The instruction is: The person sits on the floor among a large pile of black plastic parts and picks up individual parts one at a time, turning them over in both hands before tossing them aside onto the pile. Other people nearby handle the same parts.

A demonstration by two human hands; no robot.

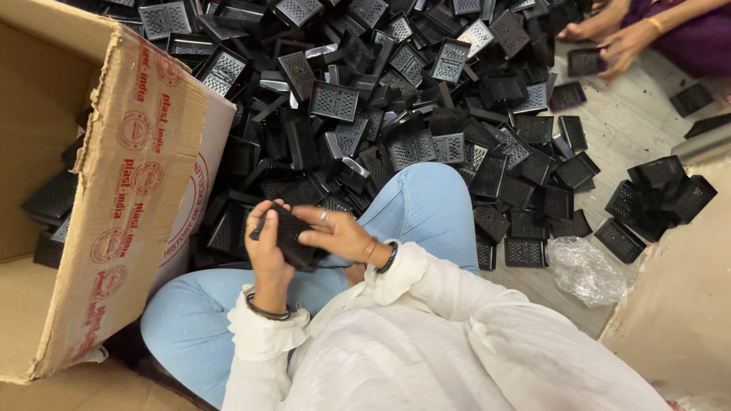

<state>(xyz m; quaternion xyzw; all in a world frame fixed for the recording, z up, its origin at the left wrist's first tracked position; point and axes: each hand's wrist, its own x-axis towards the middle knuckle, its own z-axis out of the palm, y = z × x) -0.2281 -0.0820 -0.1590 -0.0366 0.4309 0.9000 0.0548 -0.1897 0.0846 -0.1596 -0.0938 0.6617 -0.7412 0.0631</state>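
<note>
Floor (632, 129), pale, worn, carries everything. Across its far and middle part spreads a big heap of black perforated plastic pieces (396, 99), loose and overlapping, reaching from the far left to the right; a smaller cluster of the same pieces (659, 194) sits apart at right.

Cardboard box (129, 190) at left, large, open, flap printed in red, tilted toward the heap; several black pieces lie inside it.

Person seated on the floor, near centre: white sleeves, light blue trousers, knee (426, 202) raised against the heap's near edge.

Crumpled clear plastic bag (586, 270) right of the knee, just beside the heap's near fringe.

Another person's hands (609, 34) at far right, at the heap's edge, touching pieces there.

Left hand (268, 247), bangle at wrist, wrapped around one black perforated piece (289, 232) from the left. Right hand (335, 232), ring and bangles, fingers closed over the same piece from the right. Piece held above the lap, near the box.
</note>
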